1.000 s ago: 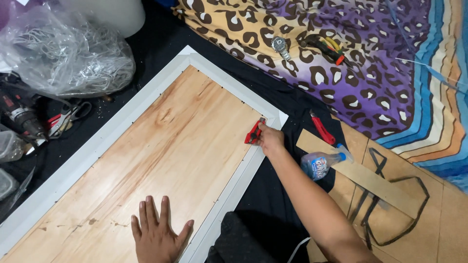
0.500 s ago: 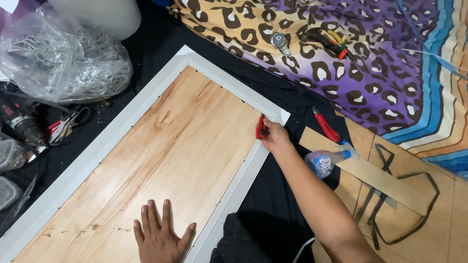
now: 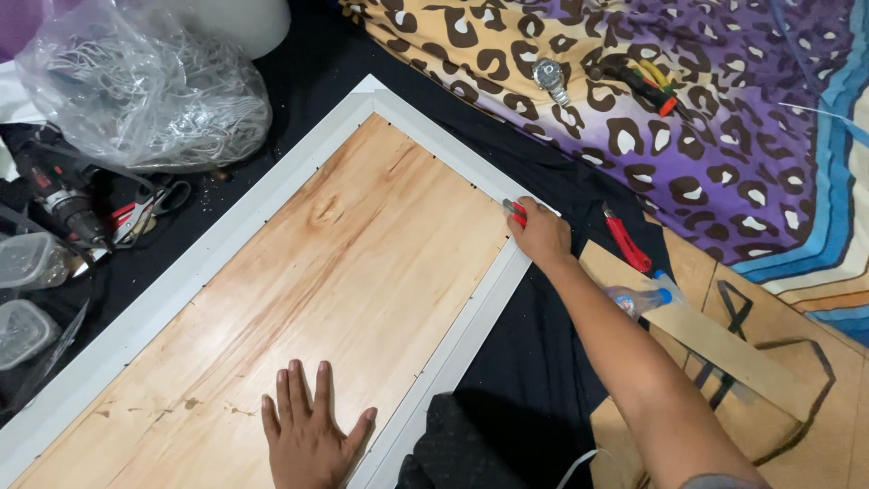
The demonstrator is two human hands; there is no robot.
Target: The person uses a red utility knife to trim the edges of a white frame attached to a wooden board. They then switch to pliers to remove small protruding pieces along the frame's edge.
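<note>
A large plywood panel (image 3: 362,263) in a white frame (image 3: 181,276) lies flat on black cloth. My left hand (image 3: 308,435) rests flat on the wood near the panel's near edge, fingers spread. My right hand (image 3: 540,234) reaches to the frame's far right corner and grips a small red-handled tool (image 3: 514,210), its tip against the white frame edge.
A clear plastic bag (image 3: 145,91) of wiring sits at the far left, with a power drill (image 3: 59,204) and pliers (image 3: 145,213) below it. A red utility knife (image 3: 626,240), a plastic bottle (image 3: 638,297), a wooden strip (image 3: 715,340) and cardboard lie right. A wristwatch (image 3: 549,77) rests on leopard-print fabric.
My right hand with the red tool has shifted slightly along the frame corner. My left hand stays flat on the wood. The view has moved a little.
</note>
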